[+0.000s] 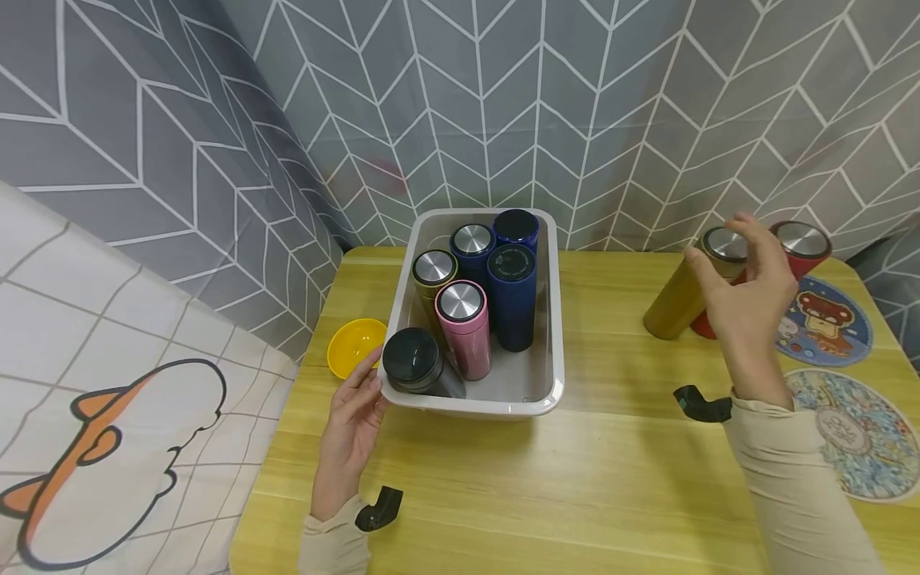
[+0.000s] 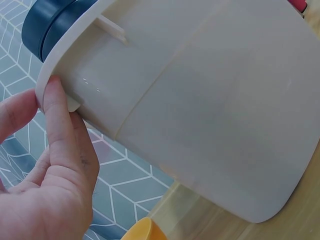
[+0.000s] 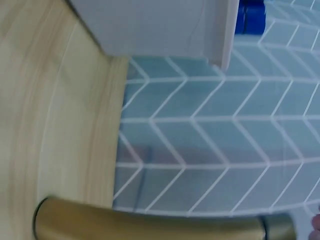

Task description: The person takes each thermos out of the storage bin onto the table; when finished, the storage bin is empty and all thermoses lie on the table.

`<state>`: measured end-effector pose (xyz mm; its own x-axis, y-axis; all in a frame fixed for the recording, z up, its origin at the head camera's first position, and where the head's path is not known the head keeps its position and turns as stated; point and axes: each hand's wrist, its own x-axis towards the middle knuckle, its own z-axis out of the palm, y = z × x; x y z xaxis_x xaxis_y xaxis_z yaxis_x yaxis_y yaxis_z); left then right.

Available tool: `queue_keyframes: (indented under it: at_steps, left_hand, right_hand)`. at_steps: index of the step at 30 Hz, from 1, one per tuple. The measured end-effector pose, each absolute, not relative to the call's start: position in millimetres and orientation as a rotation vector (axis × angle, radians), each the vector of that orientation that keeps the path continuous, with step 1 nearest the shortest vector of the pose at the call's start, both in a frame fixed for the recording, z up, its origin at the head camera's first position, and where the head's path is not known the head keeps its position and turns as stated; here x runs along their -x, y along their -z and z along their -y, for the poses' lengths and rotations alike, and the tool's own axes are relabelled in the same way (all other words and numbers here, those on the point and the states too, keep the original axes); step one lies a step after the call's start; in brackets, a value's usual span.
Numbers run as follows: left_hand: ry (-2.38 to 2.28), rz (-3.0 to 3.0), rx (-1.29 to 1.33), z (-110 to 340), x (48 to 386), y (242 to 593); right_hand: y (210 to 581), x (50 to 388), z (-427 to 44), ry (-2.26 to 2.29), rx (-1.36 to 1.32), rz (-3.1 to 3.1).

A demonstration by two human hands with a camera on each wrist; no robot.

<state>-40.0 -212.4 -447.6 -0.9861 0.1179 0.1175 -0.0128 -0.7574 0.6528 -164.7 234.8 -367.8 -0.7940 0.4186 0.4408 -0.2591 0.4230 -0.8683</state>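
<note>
A light grey plastic bin (image 1: 541,406) holds several thermos bottles, among them a pink one (image 1: 470,343), a gold-bodied one, dark blue ones (image 1: 513,307) and a dark one with a black lid (image 1: 413,355) leaning in the front left corner. My left hand (image 1: 354,427) pinches the bin's rim at that corner; in the left wrist view its fingers (image 2: 60,120) lie under the lip. Over at the right, my right hand (image 1: 755,299) has thumb and fingers spread about the top of a gold thermos (image 1: 676,299), apparently not touching it. Behind that hand a red thermos (image 1: 805,247) is partly hidden.
A yellow bowl (image 1: 352,345) sits left of the bin. Two round patterned mats (image 1: 837,319) lie at the table's right side. A grey chevron curtain (image 1: 589,120) hangs along the back edge of the wooden table (image 1: 575,495).
</note>
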Motion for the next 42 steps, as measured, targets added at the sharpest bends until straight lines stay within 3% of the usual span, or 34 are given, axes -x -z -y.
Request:
queue_keyframes:
  at_steps: [13,22,42]
  left_hand:
    - [-2.879,-1.083,-0.234,211,39,447]
    - [-2.884,-1.067,-0.232,211,37,447]
    - [-2.88,-1.101,-0.189,211,37,446]
  right_hand:
    - [334,154,-192,-1.578,-0.128,2.646]
    - [322,165,-157,-1.83,-0.328,2.643]
    - [344,192,-109,-2.398,-0.317,2.307]
